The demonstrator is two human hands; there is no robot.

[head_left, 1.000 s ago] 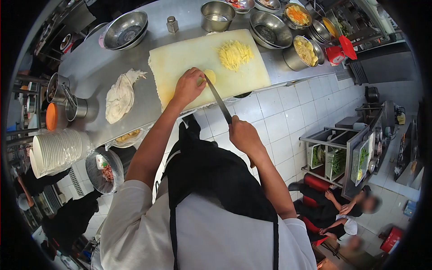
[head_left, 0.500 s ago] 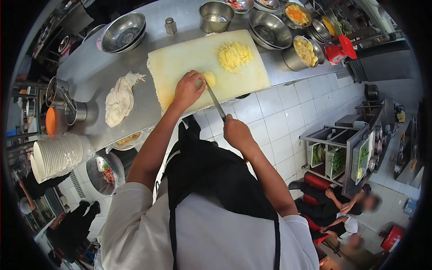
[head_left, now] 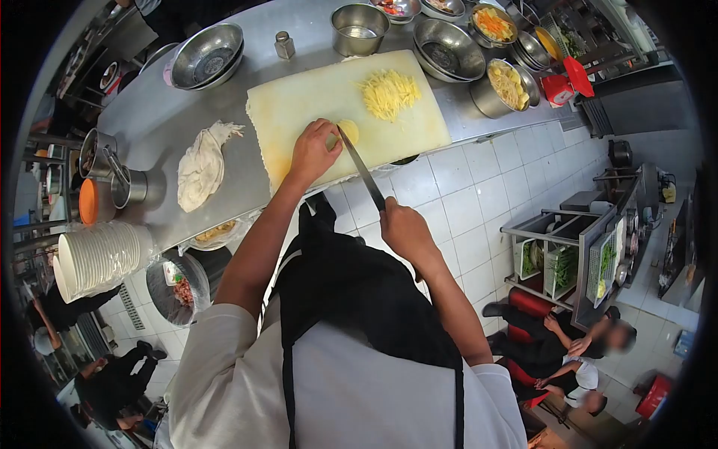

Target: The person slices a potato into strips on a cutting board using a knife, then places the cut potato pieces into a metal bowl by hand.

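Note:
My left hand (head_left: pixel 316 150) rests on the white cutting board (head_left: pixel 288 101) with its fingers bent together over a yellow piece, mostly hidden beneath them. Pale yellow slices (head_left: pixel 348 132) lie just right of those fingertips. My right hand (head_left: pixel 406 229) is closed round the handle of a knife (head_left: pixel 362 168), beyond the board's near edge. The blade slants up and left, its tip between my left fingertips and the slices. A heap of thin yellow strips (head_left: pixel 390 94) sits on the right part of the board.
A crumpled cloth (head_left: pixel 202 168) lies left of the board. Metal bowls (head_left: pixel 207 56), a metal pot (head_left: pixel 359 30) and a glass shaker (head_left: pixel 284 45) stand behind. Stacked white plates (head_left: pixel 105 258) are at the left edge. People sit at lower right; another person (head_left: pixel 112 389) is at lower left.
The knife and my right hand moved up-left by half a second ago, then back down-right. My left hand stays nearly in place. The person at lower left has shifted.

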